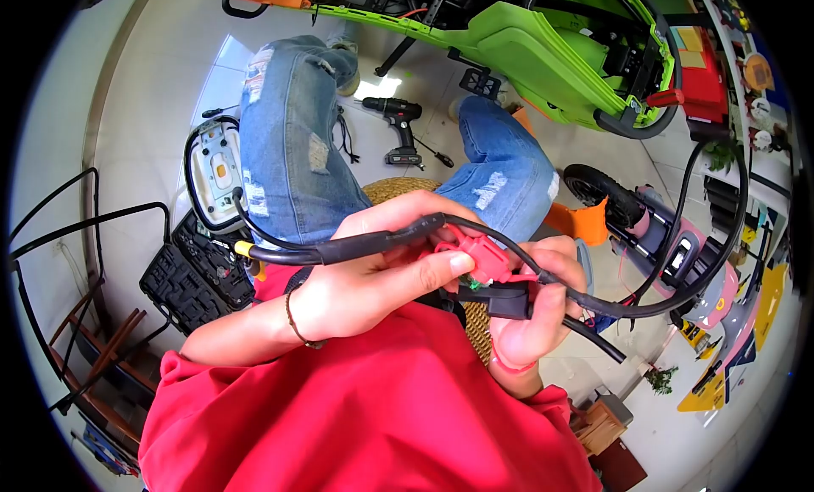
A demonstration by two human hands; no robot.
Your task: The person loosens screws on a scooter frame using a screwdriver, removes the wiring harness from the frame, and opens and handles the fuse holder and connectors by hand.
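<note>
A red plastic connector (489,260), which looks like an inline fuse holder, is between my hands with a small green part showing at its lower edge. My left hand (386,267) pinches its left end, thumb on top. Across those fingers runs a thick black sleeved cable (356,246) with a yellow-banded end. My right hand (543,301) is closed around the black cable at the connector's right side and a black rectangular piece (507,301) just below. One cable loops off to the right; a short stub points down-right. My fingers hide part of the connector.
Beyond my knees stands a green vehicle body (543,60). A cordless drill (398,123) and a screwdriver (437,153) lie on the tiled floor. To the left are an open black tool case (191,272) and a white-and-black panel (219,170). A small pink bike (678,246) stands right.
</note>
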